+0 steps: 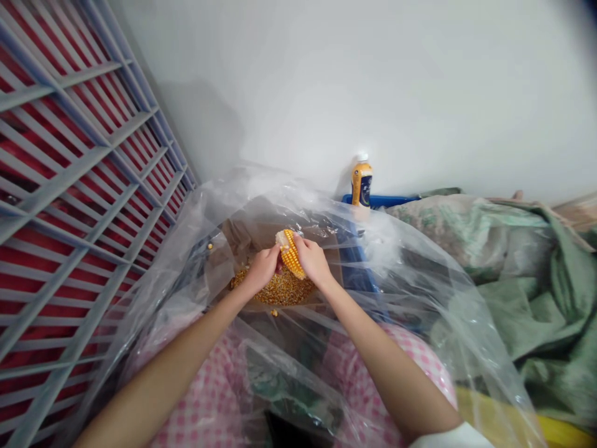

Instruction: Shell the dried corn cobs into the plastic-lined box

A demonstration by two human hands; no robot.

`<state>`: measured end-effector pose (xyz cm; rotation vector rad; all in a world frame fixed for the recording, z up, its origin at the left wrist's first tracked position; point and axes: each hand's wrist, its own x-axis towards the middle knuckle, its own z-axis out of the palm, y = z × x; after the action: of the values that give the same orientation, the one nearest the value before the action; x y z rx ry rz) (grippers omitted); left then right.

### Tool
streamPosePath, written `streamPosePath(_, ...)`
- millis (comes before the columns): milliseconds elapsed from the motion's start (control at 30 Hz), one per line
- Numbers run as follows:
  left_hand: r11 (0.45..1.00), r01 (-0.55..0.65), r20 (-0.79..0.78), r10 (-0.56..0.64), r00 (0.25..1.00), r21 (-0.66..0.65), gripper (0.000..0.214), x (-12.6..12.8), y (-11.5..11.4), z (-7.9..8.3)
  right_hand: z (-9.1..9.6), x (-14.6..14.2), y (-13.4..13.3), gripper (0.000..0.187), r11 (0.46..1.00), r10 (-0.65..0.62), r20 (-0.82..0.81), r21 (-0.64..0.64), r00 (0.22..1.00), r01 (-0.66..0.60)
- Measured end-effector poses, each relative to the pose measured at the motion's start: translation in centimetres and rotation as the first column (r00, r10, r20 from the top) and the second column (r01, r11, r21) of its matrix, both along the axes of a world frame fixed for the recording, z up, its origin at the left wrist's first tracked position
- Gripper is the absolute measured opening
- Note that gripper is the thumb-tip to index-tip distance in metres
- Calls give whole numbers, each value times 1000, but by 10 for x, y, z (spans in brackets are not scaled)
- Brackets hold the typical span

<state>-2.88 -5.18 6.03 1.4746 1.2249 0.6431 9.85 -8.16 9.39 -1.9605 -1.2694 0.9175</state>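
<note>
Between my two hands is a yellow corn cob (291, 254), tilted, with a pale bare patch at its upper left end. My left hand (263, 269) is closed at the cob's left side, its fingertips pressed on the kernels. Wrapped round the right side is my right hand (313, 259), with the thumb near the top. Below them lies a heap of loose corn kernels (284, 291) in a cardboard box (330, 247). Clear plastic sheeting (401, 280) spreads around the box and over my knees.
A tall slatted plastic crate (88, 162) stands at the left. By the white wall (373, 81) is an orange and dark blue bottle (362, 182), near a blue bin edge (394, 200). Green woven sacks (513, 298) are heaped at the right. Stray kernels (275, 313) lie on the plastic.
</note>
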Motion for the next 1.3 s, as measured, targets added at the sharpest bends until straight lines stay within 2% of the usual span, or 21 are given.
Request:
streamPosePath(67, 999, 6, 11, -6, 1000, -40, 52, -1, 0, 4, 1, -1, 0, 56, 1000, 16, 15, -3, 1000, -16)
streamPosePath(233, 993, 116, -84, -115, 990, 12, 53, -3, -2, 9, 1, -2, -2, 56, 1000, 23, 18, 0, 1000, -23)
streamPosePath(533, 996, 86, -32, -86, 996, 2, 54, -2, -1, -4, 2, -3, -2, 56, 1000, 6, 52, -11, 999, -6)
streamPosePath(667, 992, 119, 47, -116, 992, -48, 54, -2, 0, 1, 3, 0, -2, 56, 1000, 3, 58, 3, 998, -4)
streamPosePath(767, 985, 171, 40, -170, 985, -25, 52, -3, 1, 7, 0, 4, -1, 55, 1000, 1, 18, 30, 1000, -2)
streamPosePath(833, 985, 170, 72, -168, 983, -25, 51, -3, 1, 10, -3, 5, 1, 56, 998, -9, -41, 54, 999, 11)
streamPosePath(900, 990, 113, 172, -97, 980, -84, 53, -2, 3, 12, -6, 5, 3, 59, 996, -29, -186, 75, 982, 44)
streamPosePath(1000, 984, -55, 256, 97, 962, -167, 55, -2, 8, 13, -9, 2, 6, 61, 996, -32, -508, 61, 861, 72)
streamPosePath(1067, 977, -96, 267, 145, 953, -188, 56, -2, 9, 14, -9, -1, 6, 61, 996, -22, -602, 55, 798, 68)
streamPosePath(1100, 977, -68, 285, 125, 950, -202, 56, -2, 8, 15, -8, -2, 5, 60, 995, -21, -584, 67, 812, 74)
streamPosePath(1167, 961, 69, 347, 30, 937, -269, 54, -2, 3, 16, -7, -4, 3, 55, 989, -40, -430, 112, 902, 98)
streamPosePath(1233, 911, 197, 421, -28, 906, -362, 51, -1, -4, 18, -5, -5, 0, 50, 985, -50, -225, 149, 973, 85)
streamPosePath(1300, 865, 257, 474, -25, 880, -431, 53, 0, -9, 20, -2, -4, -2, 46, 986, -15, -90, 162, 996, 30)
